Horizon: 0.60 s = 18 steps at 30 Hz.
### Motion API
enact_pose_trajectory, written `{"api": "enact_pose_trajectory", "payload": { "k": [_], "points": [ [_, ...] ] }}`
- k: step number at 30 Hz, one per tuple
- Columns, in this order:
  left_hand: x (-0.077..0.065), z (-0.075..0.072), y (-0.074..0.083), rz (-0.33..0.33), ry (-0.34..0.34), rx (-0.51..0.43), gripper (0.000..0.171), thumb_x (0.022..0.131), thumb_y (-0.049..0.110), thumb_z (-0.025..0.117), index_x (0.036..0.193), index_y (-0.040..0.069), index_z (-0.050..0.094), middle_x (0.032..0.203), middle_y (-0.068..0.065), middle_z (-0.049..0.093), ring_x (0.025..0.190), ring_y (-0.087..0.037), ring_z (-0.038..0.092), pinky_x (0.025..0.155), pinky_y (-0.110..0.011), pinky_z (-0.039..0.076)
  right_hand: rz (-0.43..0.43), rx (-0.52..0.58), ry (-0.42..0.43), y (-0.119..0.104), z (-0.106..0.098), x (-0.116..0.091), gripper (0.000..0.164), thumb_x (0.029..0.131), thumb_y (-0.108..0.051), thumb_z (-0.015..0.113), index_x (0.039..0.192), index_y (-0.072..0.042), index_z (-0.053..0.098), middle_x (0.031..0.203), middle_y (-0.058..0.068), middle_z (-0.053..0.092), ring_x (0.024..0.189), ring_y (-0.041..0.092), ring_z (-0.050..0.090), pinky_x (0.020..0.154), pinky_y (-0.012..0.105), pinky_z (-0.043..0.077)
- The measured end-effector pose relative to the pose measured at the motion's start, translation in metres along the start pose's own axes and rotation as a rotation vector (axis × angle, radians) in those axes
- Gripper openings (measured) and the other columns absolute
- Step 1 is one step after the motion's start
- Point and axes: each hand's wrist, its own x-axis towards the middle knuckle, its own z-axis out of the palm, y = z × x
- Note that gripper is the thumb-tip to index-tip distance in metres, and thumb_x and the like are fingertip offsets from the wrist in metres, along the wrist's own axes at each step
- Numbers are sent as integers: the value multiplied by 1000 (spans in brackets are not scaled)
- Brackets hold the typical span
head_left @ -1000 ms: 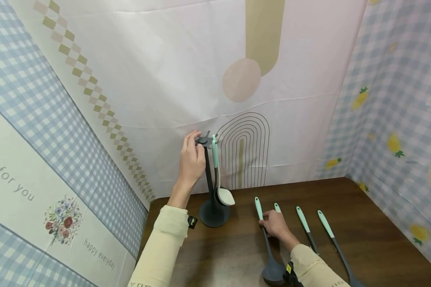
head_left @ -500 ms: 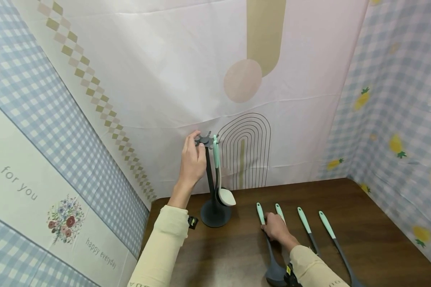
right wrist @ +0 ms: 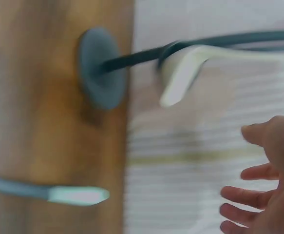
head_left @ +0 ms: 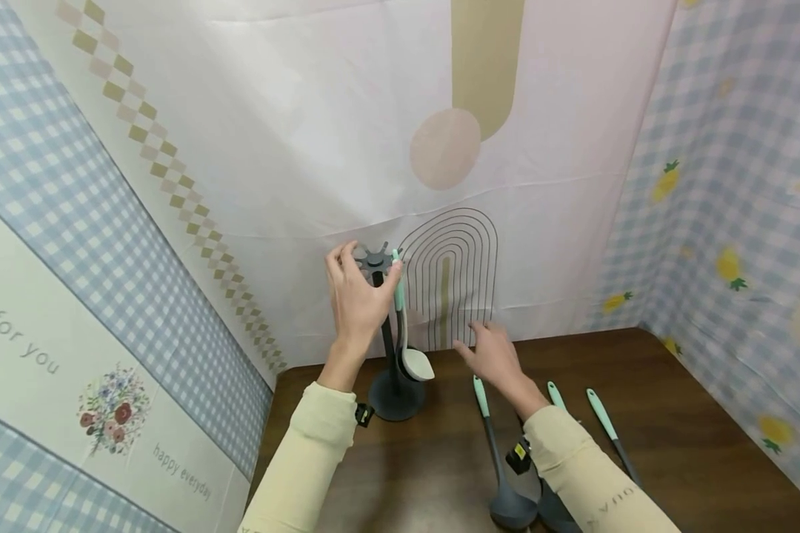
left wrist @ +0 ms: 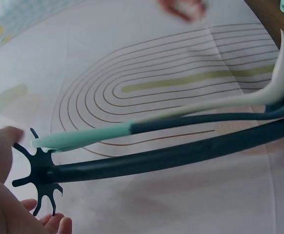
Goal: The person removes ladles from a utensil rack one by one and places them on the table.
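A dark utensil stand (head_left: 388, 344) with a round base and a hooked top stands at the back left. My left hand (head_left: 360, 300) is curved round that hooked top, thumb at the mint handles and fingertips at the hooks opposite. From the stand hang a white ladle (head_left: 418, 364) and a dark utensil (left wrist: 180, 122) close behind it, their mint handles overlapping. My right hand (head_left: 496, 359) is raised near the back edge, fingers spread and holding nothing. Below it, a dark ladle (head_left: 513, 509) with a mint handle lies on the table.
More dark utensils lie right of the ladle, including a mint handle (head_left: 600, 411) at far right; my right sleeve (head_left: 580, 466) partly covers them. The brown table (head_left: 433, 451) meets a white printed cloth (head_left: 293, 148) behind and checked cloth (head_left: 727, 222) at right.
My right hand has left the ladle's handle on the table and moved up toward the back. My left hand has spread wider, its thumb now farther right over the hanging handles.
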Motion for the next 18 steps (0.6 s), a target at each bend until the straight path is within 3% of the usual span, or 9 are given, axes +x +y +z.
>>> {"api": "enact_pose_trajectory", "payload": {
  "k": [4, 9, 13, 18],
  "points": [
    [1, -1, 3, -4, 21, 6, 77, 96, 34, 77, 156, 1, 43, 150, -20, 42, 118, -37, 57, 91, -49, 55, -163, 110, 112, -44, -19, 10, 60, 102, -35, 71, 145, 5, 58, 137, 30, 61, 127, 49, 55, 104, 62, 45],
    [4, -5, 0, 68, 26, -4, 81, 94, 24, 79, 159, -1, 39, 153, -23, 44, 122, -42, 61, 93, -50, 58, -311, 320, 142, -93, -34, 16, 57, 102, -29, 73, 148, 0, 56, 131, 20, 66, 120, 35, 63, 98, 51, 54],
    [13, -12, -11, 132, -41, -54, 78, 94, 17, 77, 159, -3, 40, 154, -26, 44, 127, -42, 59, 97, -50, 57, -350, 440, 169, -119, -37, 21, 49, 100, -19, 75, 143, -1, 61, 122, 17, 68, 110, 31, 68, 89, 42, 60],
    [23, -22, -27, 142, -157, -156, 72, 96, 8, 72, 160, 1, 41, 157, -21, 43, 138, -37, 53, 103, -49, 53, -333, 482, 230, -138, -29, 28, 36, 99, -13, 76, 132, -1, 67, 112, 15, 69, 102, 28, 69, 82, 38, 61]
  ]
}}
